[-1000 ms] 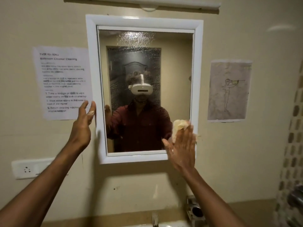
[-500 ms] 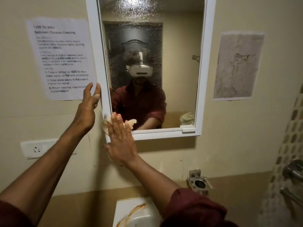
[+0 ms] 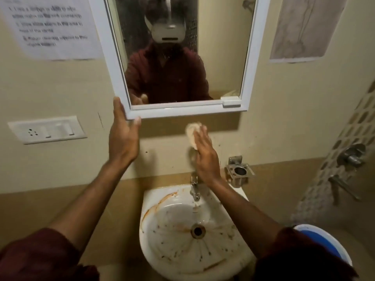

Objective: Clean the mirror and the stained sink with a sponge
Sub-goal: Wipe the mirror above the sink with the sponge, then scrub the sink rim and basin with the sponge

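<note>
White-framed mirror point(image 3: 251, 57) fixed to the beige wall, tilted in this wide view, glass speckled and hazy toward the top. Below it, well apart from the frame, white sink point(image 3: 162, 258) mounted against the wall, bowl streaked with an orange-brown arc along the left rim and dotted with dark specks around the drain point(image 3: 197, 230). Chrome tap point(image 3: 194, 186) at the back edge of the basin, spout pointing down into the bowl. Left arm stretched up and forward, sleeve pushed back near the elbow, left hand point(image 3: 122, 136) raised to the lower left corner of the mirror frame: fingers spread apart and extended along the left side of the frame, thumb hooked up against the bottom edge, palm open toward the wall, clamped on nothing. Right arm reaching forward over the sink, forearm crossing above the right rim, right hand point(image 3: 205, 157) held between mirror and tap, back toward the camera, fingers straight and together, pressed flat over the sponge point(image 3: 192, 131). Sponge pale, peeking out above and left of the fingertips, below the mirror's bottom edge and above the tap; contact with the wall cannot be told. Small metal holder point(image 3: 239, 171) just right of the right wrist.
</note>
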A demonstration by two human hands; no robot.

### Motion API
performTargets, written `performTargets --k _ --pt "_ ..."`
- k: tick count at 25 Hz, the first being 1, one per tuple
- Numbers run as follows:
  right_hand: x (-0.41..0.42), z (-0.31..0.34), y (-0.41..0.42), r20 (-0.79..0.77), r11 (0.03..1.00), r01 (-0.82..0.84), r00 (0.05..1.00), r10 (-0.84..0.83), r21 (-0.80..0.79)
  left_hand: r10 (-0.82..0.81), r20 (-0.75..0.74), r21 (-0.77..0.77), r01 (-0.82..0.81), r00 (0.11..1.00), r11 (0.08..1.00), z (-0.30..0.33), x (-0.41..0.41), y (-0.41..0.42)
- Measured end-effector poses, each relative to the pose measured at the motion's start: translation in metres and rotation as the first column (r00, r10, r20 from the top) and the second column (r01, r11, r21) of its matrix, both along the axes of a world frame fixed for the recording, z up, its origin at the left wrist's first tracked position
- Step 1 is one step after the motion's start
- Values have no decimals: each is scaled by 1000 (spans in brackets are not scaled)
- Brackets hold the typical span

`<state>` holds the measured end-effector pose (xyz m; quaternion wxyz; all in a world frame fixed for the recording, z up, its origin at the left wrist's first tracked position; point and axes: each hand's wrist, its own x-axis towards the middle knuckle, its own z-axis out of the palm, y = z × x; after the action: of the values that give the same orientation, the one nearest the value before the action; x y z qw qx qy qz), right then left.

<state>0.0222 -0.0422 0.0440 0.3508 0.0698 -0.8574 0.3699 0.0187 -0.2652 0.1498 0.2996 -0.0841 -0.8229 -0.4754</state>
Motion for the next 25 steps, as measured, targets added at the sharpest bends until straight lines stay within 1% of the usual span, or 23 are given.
performTargets --k 1,2,3,4,5,6,7,8,9,10,11,12,13,14,15,16,19,21,25 --pt "16 -35 8 116 972 42 993 -16 -230 31 28 -1 -31 999 1000 -28 7 9" --pt "35 -69 18 255 891 150 966 -40 -429 51 67 -4 -51 996 999 -56 12 17" --pt "55 -102 32 391 766 298 918 -66 -569 60 122 -10 -59 991 998 -87 18 29" --pt "77 -124 42 503 641 437 860 -91 -631 50 183 -21 -47 982 999 -114 28 36" --pt "99 -144 57 587 565 528 804 -93 -634 32 243 -39 -23 970 999 -143 39 44" --pt "113 -156 76 639 534 576 765 -84 -619 16 301 -54 1 953 999 -172 48 54" --pt "126 -164 95 676 533 600 734 -68 -597 1 353 -61 22 936 998 -199 57 62" --pt "132 -169 110 688 536 598 724 -42 -596 -14 402 -60 42 915 997 -222 66 70" --pt "133 -175 123 685 586 568 728 -29 -579 -31 453 -46 58 891 997 -243 73 77" --pt "127 -185 133 688 663 526 726 -22 -533 -39 504 -39 68 863 997 -261 80 83" --pt "119 -200 142 717 745 501 696 -42 -442 -38 546 -43 73 837 996 -277 87 88" --pt "109 -227 153 748 839 442 660 -63 -319 -30 582 -53 74 812 996 -289 97 89" --pt "95 -257 167 787 936 318 612 -82 -149 -10 605 -64 62 796 996 -297 104 89" --pt "82 -278 179 802 980 195 578 -152 46 21 633 -70 30 774 997 -305 111 86" --pt "66 -290 187 783 975 82 583 -217 209 62 661 -80 -12 748 997 -312 119 80" --pt "50 -289 188 747 954 26 616 -250 298 107 689 -91 -61 717 994 -316 127 72" --pt "-5 -282 185 662 873 -44 671 -335 487 220 714 -157 -155 665 975 -327 142 43" --pt "-39 -278 167 665 851 -94 670 -330 517 244 703 -187 -158 668 970 -327 143 28" --pt "-77 -267 90 725 920 -154 667 -171 359 309 664 -244 -193 681 950 -335 133 13"
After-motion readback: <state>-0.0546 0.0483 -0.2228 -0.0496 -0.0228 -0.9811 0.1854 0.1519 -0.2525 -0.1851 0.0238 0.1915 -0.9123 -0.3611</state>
